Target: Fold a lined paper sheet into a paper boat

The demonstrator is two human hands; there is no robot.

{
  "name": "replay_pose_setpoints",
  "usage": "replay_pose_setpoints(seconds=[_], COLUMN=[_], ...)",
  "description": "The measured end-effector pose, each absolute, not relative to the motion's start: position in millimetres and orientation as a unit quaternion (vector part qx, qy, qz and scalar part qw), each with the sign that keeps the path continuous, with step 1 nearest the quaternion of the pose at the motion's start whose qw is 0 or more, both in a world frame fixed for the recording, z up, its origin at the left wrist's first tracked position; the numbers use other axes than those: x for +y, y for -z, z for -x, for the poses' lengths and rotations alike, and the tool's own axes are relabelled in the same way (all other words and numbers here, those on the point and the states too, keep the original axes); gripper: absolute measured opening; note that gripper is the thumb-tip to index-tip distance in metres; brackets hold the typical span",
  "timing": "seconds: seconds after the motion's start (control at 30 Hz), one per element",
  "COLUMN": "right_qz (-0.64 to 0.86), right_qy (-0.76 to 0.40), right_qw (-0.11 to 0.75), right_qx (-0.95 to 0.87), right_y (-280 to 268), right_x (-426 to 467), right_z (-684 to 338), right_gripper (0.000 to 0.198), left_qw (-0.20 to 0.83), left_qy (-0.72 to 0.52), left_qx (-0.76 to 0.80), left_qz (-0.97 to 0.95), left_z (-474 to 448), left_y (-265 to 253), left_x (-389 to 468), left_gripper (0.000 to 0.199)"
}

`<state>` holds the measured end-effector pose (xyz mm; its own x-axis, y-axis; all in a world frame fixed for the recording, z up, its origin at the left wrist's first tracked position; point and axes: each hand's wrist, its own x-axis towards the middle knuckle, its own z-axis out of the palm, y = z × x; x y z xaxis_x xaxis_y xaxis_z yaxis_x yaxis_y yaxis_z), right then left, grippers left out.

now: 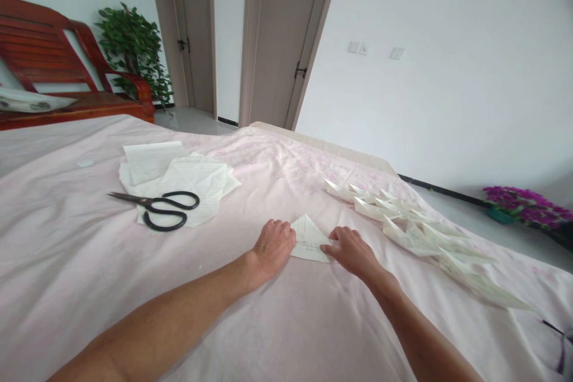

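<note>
Though peaked — folded paper in the pinch of left hand and right hand

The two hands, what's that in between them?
In the head view, a folded piece of paper lies between the left hand and the right hand.

Your single view looks from your head, forward and down, with your left hand and right hand at close range below center. Beyond the pink cloth, it reaches a door and the white wall.
</note>
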<state>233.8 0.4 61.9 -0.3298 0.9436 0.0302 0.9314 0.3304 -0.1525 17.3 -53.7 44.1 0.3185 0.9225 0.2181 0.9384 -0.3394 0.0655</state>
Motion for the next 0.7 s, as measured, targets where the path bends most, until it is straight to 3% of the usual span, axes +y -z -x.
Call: replay_pose_setpoints(seconds=[0.17, 0.27, 0.33, 0.5, 0.7], right_qz=[0.591, 0.566, 0.554, 0.572, 0.567], right_qy=[-0.149, -0.198, -0.195, -0.139, -0.166], right_qw=[0.06, 0.089, 0.101, 0.052, 0.027], right_qx=[-0.79, -0.795, -0.803, -0.807, -0.806], right_y=[-61.2, -64.2, -66.7, -65.5, -60.1], right_x=[16.4, 19.0, 18.6, 17.9, 19.9], right_z=[-238.0, -237.2, -235.6, -232.1, -230.6], right_gripper=[0.02, 0.02, 0.022, 0.024, 0.016], left_qw=[0.009, 0.025, 0.028, -0.054, -0.099], left_qy=[0.157, 0.214, 0.227, 0.228, 0.253], left_qx=[-0.563, -0.523, -0.491, -0.484, -0.479], left_qz=[0.811, 0.824, 0.841, 0.843, 0.835], left_z=[-14.2, -9.4, -5.9, -0.9, 0.8], left_y=[-41.4, -41.0, -40.3, -34.8, -29.5], left_x=[-38.9, -31.2, -27.2, -21.0, -18.0], left_gripper=[0.015, 0.035, 0.044, 0.038, 0.051])
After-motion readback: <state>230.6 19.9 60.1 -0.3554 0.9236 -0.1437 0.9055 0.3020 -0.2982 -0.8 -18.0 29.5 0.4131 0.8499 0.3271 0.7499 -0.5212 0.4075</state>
